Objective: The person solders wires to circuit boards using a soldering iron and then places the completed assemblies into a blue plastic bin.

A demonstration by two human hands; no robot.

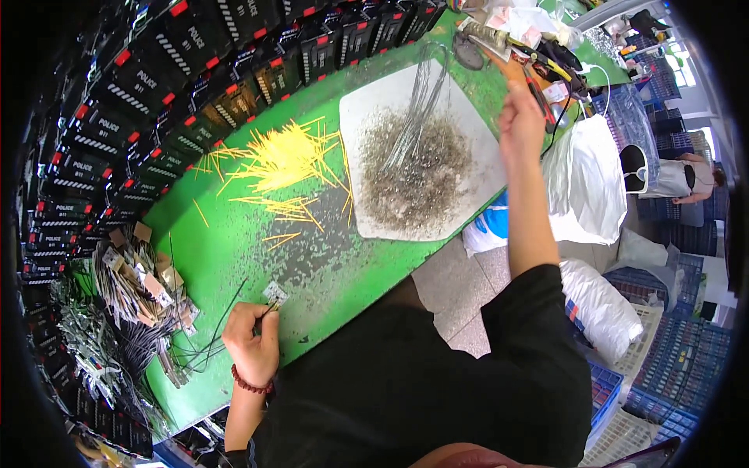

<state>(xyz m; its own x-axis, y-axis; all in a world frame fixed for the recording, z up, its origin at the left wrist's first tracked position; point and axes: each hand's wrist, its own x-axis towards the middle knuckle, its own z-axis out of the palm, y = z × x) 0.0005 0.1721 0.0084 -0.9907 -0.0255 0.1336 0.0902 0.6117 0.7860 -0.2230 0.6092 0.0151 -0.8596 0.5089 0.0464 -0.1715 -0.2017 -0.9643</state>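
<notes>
- My left hand (251, 343) pinches a small grey tag (275, 292) with thin black wire (226, 320) at the near edge of the green counter (234, 234).
- It looks light and floppy; I judge the tag's stiff body the best hold.
- My right hand (521, 117) reaches far toward tools (538, 58); its grip I cannot tell.
- Yellow sticks (285, 160) and a white tray (374, 101) lie between.

Matt green surface (234, 234), scuffed grey beside the white plastic board (367, 101); thin glossy metal wires (421, 101) on the board.

One white board (367, 101), one heap of yellow sticks (285, 156), two hands, one bead bracelet (251, 384)
</notes>
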